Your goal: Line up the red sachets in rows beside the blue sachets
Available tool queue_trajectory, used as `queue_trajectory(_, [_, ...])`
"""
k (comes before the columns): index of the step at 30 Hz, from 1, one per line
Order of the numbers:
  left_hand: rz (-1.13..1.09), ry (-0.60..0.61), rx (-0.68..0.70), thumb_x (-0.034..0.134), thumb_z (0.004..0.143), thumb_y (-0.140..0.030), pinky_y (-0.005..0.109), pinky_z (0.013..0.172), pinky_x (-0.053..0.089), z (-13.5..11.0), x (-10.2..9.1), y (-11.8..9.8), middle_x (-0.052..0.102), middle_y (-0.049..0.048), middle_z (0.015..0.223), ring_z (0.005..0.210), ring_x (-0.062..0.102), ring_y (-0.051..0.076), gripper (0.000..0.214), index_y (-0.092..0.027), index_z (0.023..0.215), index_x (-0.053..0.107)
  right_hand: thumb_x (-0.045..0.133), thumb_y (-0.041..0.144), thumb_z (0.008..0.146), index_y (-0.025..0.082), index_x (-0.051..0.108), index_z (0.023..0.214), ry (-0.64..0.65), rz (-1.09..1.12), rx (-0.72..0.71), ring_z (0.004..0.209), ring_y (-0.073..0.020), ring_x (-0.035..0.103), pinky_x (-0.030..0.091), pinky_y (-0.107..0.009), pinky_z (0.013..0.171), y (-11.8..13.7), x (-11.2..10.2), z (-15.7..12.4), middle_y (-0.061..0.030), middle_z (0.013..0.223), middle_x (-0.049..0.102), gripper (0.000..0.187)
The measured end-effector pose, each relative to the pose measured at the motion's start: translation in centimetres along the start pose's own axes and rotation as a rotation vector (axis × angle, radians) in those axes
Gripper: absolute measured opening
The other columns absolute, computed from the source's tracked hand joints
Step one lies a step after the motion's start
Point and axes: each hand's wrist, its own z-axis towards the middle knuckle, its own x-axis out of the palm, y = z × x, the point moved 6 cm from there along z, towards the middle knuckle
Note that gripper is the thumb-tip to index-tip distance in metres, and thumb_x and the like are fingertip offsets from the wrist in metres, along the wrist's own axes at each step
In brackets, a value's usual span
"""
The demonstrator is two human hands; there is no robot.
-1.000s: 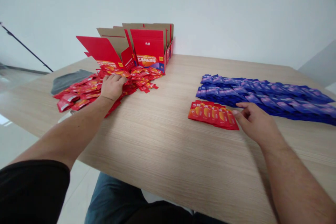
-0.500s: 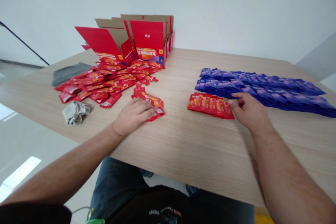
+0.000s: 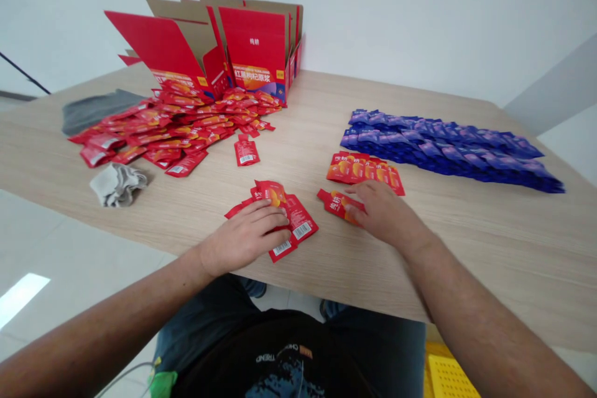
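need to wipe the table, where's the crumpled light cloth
In the head view the crumpled light cloth lies at the left, by the table edge, just in front of the red packet pile and left of the left hand.

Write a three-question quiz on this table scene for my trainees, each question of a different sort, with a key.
1. True or false: the blue sachets lie in a loose heap against the open red cartons.
2. Multiple choice: what does the left hand rest on? A, a roll of tape; B, a small bunch of red sachets; C, a pair of scissors.
3. Short answer: what colour is the single sachet that the right hand touches?

Key: 1 false, they lie in neat overlapping rows, apart from the cartons; 2 B; 3 red.
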Motion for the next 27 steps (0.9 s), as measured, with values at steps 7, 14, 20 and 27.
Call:
queue_trajectory(7, [-0.104, -0.027, -0.129, 0.057, 0.102, -0.023, 0.057, 0.114, 0.055, -0.6, 0.9, 1.5, 0.076, 0.013, 0.134, 0.128, 0.069, 0.032, 0.032, -0.026, 0.129, 0.074, 0.063, 0.027, 0.098, 0.021, 0.072, 0.139, 0.088, -0.079, 0.014, 0.122, -0.0355, 0.067, 0.053, -0.054, 0.109, 0.8, 1.5, -2.9, -0.0158, 0.129, 0.074, 0.043])
queue_trajectory(14, [-0.163, -0.078, -0.212, 0.061, 0.095, -0.024, 0.059, 0.11, 0.058, -1.2, 1.3, 2.5, 0.075, 0.0133, 0.135, 0.127, 0.069, 0.034, 0.036, -0.028, 0.13, 0.072, 0.063, 0.032, 0.098, 0.02, 0.072, 0.139, 0.035, -0.055, 0.146, 0.121, -0.0369, 0.066, 0.054, -0.056, 0.108, -1.4, 0.1, -9.0, -0.0174, 0.13, 0.072, 0.043])
queue_trajectory(20, [-0.17, -0.106, -0.192, 0.06, 0.096, -0.023, 0.061, 0.109, 0.058, -1.3, 1.5, 2.6, 0.075, 0.0134, 0.133, 0.126, 0.069, 0.035, 0.033, -0.026, 0.126, 0.073, 0.058, 0.037, 0.1, 0.018, 0.073, 0.137, -0.063, -0.138, 0.365, 0.121, -0.0353, 0.068, 0.052, -0.056, 0.111, -8.5, -1.3, -15.7, -0.0165, 0.129, 0.075, 0.044])
queue_trajectory(27, [-0.182, -0.102, -0.171, 0.061, 0.093, -0.019, 0.06, 0.106, 0.058, -1.2, 1.4, 2.8, 0.074, 0.014, 0.132, 0.125, 0.069, 0.037, 0.033, -0.022, 0.124, 0.074, 0.057, 0.042, 0.102, 0.009, 0.073, 0.139, -0.015, -0.303, 0.661, 0.12, -0.0365, 0.068, 0.052, -0.048, 0.108, -16.3, -2.3, -13.9, -0.0218, 0.123, 0.078, 0.052])
